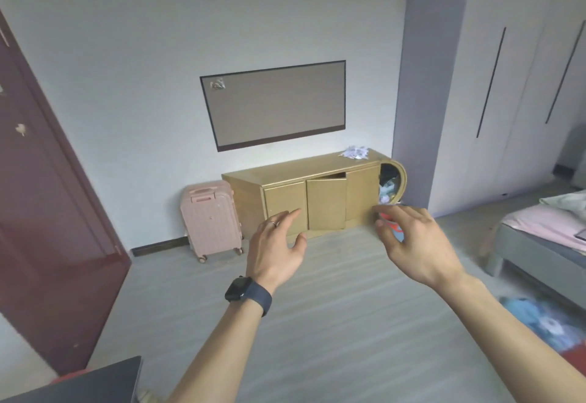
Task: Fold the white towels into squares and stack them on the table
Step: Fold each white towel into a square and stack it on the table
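Both hands are up in front of the chest, apart and w/ nothing in them: left hand [279, 250] has its fingers spread and relaxed, w/ a dark watch [244, 290] on the wrist; right hand [415, 244] has its fingers loosely bent, palm down. A blurred red item [394, 226] shows behind the right fingers, not gripped. White towels: can't place them; a pale cloth [564, 202] lies on the bed [545, 244] at right, and a crumpled white pile [355, 152] sits on the tan cabinet [317, 199], but can't tell if either is a towel. The cabinet's middle door is ajar. A pink suitcase [211, 218] stands just beside the cabinet. A dark desk corner [95, 380] shows at bottom left.
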